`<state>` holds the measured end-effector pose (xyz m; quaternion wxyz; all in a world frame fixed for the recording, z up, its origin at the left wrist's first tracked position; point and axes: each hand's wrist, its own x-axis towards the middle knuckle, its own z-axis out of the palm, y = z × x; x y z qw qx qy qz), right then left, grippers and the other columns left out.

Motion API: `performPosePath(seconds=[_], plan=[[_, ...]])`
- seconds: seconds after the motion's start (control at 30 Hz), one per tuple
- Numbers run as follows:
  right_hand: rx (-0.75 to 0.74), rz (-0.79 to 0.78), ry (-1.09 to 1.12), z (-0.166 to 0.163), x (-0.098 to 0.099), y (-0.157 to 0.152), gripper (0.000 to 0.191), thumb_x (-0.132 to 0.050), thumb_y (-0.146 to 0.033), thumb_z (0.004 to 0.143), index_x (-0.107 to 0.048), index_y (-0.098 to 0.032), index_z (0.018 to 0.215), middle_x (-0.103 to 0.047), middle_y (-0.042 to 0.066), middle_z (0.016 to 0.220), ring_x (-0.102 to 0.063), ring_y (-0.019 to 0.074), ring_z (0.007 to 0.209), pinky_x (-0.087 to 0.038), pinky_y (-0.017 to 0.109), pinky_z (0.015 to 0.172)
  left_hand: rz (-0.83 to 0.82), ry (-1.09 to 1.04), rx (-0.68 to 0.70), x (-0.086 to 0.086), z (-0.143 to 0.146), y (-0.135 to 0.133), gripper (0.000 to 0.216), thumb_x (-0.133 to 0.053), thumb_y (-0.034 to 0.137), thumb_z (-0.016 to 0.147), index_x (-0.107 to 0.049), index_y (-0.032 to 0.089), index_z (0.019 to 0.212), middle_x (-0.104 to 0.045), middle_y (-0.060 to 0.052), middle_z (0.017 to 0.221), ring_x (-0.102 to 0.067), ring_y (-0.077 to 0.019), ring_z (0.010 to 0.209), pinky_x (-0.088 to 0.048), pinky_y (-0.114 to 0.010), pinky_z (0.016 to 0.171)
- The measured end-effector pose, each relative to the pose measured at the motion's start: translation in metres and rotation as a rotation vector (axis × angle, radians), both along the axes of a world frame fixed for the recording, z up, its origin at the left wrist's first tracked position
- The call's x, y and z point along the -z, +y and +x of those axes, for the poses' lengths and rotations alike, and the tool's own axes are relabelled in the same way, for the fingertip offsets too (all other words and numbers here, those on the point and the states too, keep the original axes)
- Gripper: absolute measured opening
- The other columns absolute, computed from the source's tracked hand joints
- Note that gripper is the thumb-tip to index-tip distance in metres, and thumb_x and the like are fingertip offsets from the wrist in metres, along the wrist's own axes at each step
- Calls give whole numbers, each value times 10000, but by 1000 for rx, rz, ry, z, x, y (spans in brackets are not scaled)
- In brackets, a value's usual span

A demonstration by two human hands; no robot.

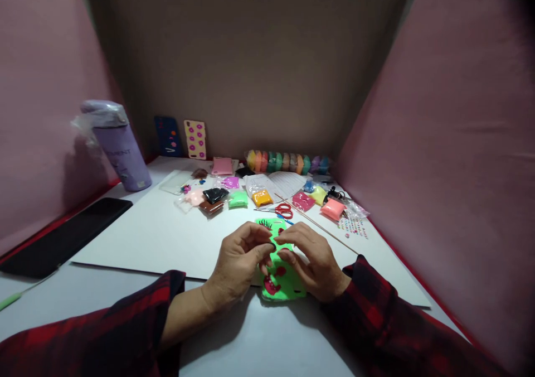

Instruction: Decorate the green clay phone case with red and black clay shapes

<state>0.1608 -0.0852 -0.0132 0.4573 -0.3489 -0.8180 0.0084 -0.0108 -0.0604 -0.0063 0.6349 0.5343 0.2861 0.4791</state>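
Observation:
A bright green phone case lies on the front edge of the white board, with red and black decorations on its face. Above its left side, my left hand pinches a small dark piece of modelling clay between thumb and forefinger. My right hand hovers over the case's right side, its thumb and fingers apart and curved, with nothing visible between them. Parts of the case are covered by both hands. Just beyond it lie red-handled scissors.
A thin wooden stick lies right of the scissors. Clay packets, such as an orange one and a black one, cover the board's back. A purple bottle and black phone-like slab are left. Two decorated cases lean behind.

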Motion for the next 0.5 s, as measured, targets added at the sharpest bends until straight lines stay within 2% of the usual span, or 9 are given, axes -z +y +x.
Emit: performPosePath(seconds=[0.1,0.2,0.3,0.4,0.5], plan=[[-31,5,16,-3,0,-1,156,-548,-149,883,-607,-187,1023,-638,90,858,-569,211,794,-485,369,684,5,-1,31,1,1,-2,131,-702,151,710,-592,147,781,-625,44,618,-564,-84,414,-483,-186,391],[-43,6,52,-5,0,-3,175,-545,-104,879,-599,-194,1018,-636,72,829,-562,192,765,-476,348,670,50,45,48,2,-1,-3,77,-680,171,753,-628,139,800,-635,25,611,-593,-98,451,-516,-203,443],[-27,-28,103,-4,1,-5,174,-542,-79,869,-596,-193,989,-634,67,828,-560,187,772,-468,343,680,109,89,67,3,-4,-3,123,-620,252,835,-647,138,873,-657,-4,627,-616,-125,474,-525,-227,452],[25,-101,159,-3,2,-7,112,-544,-111,876,-601,-185,938,-612,57,803,-550,181,759,-457,333,674,163,113,24,4,-6,-1,202,-549,325,892,-644,149,921,-634,0,629,-591,-120,467,-491,-222,431],[29,-130,165,-3,2,-8,95,-545,-123,879,-599,-182,931,-604,51,801,-543,175,755,-448,326,672,262,207,-36,5,-7,2,166,-591,299,872,-675,157,884,-635,-9,708,-599,-119,618,-485,-213,556]])
